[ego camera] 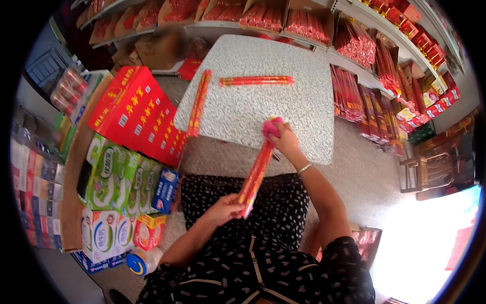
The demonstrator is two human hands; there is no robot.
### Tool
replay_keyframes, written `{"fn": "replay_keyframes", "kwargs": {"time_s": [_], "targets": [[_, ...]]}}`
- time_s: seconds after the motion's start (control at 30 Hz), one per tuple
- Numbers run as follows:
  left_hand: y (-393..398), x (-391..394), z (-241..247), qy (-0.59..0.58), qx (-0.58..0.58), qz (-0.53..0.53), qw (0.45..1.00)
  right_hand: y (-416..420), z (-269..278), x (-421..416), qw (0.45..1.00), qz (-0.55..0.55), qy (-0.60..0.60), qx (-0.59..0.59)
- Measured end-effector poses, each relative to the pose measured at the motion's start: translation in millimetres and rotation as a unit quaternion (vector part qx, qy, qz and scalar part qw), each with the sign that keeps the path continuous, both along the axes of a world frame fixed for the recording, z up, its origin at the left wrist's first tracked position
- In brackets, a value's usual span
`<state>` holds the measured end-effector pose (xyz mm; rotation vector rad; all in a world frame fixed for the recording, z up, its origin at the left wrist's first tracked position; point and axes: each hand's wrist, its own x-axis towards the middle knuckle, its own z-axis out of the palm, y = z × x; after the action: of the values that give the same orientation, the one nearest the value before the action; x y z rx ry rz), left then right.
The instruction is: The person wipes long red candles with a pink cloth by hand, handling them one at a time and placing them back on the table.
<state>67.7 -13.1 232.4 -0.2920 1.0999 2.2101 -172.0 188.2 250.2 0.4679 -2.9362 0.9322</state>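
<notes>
My left hand point(226, 208) grips the near end of a long red packet with gold print point(257, 171), which slants up and away over my lap. At its far end, my right hand point(285, 140) holds a bunched pink cloth point(271, 127) against the packet, above the table's front edge. The speckled grey-white table point(258, 104) stands before me. A pair of slim red-and-gold sticks point(256, 81) lies crosswise towards its back. Along the left side another red-and-gold pair point(199, 102) lies lengthwise, its near end at the table's edge.
Red cartons point(138, 110) and green milk cartons point(114, 174) are stacked at left, near a blue-lidded jar point(142, 261) on the floor. Shelves behind and right hold boxes of red wrapped bundles point(307, 24). A wooden stool point(429, 171) stands at right.
</notes>
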Motion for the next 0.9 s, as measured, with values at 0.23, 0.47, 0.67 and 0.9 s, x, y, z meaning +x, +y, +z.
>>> {"fn": "replay_keyframes", "kwargs": {"time_s": [0.23,0.47,0.67,0.9], "targets": [[-30,10,24,0.018,0.003,0.060,0.998,39,-20,10,0.982,-0.126,0.063,-0.124],[-86,-76,29,0.119,-0.101,0.192,0.969,45,-39,-5,0.980,-0.138,0.144,0.012],[-124,-164,32,0.063,-0.197,0.239,0.949,46,-48,-3,0.967,-0.108,0.232,0.006],[-124,-212,29,-0.025,-0.277,0.191,0.941,48,-46,0,0.970,-0.124,0.211,0.004]]}}
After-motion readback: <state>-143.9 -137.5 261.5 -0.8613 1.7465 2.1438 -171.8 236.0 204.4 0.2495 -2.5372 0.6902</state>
